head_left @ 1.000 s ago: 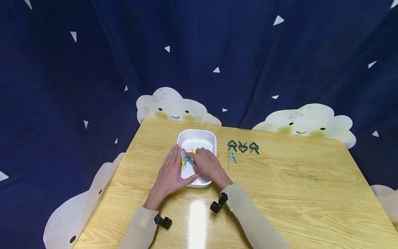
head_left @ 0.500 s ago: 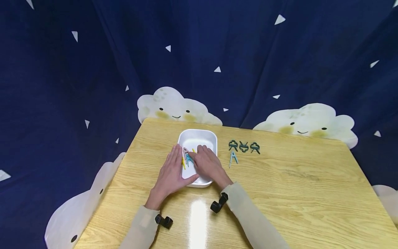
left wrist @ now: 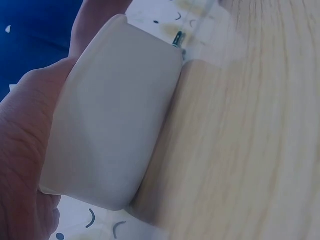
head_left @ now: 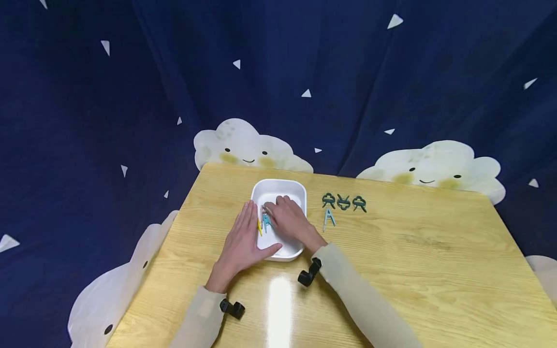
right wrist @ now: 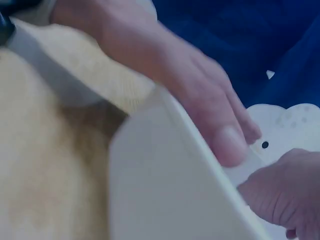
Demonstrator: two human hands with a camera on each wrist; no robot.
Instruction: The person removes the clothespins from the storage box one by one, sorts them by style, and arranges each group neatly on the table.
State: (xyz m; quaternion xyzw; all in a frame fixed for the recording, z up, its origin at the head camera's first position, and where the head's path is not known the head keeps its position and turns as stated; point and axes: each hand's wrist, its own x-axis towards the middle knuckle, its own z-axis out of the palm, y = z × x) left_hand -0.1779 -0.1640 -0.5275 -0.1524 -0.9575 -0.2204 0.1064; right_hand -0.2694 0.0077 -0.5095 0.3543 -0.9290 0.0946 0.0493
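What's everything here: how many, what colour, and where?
Tub: one, white, on table
Pegs: at least three, yellow, blue and pinkish, left side of tub
Clips: three, dark green, right of tub
Loose peg: one, light blue, nearer than clips
Table: one, wooden, under tub
Curtain: one, dark blue with white clouds and triangles, behind table
Wrist cameras: two, black, one per sleeve
Sleeves: two, beige, over table
Left hand: one, bare, on tub's left rim
Right hand: one, bare, inside tub

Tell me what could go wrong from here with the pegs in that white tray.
The blue peg and pink peg lie close together, so the right hand might snag both. The left hand rests against the white tray; pushing hard could slide it. Pulling out rightward, the right hand may knock the light-blue peg outside.
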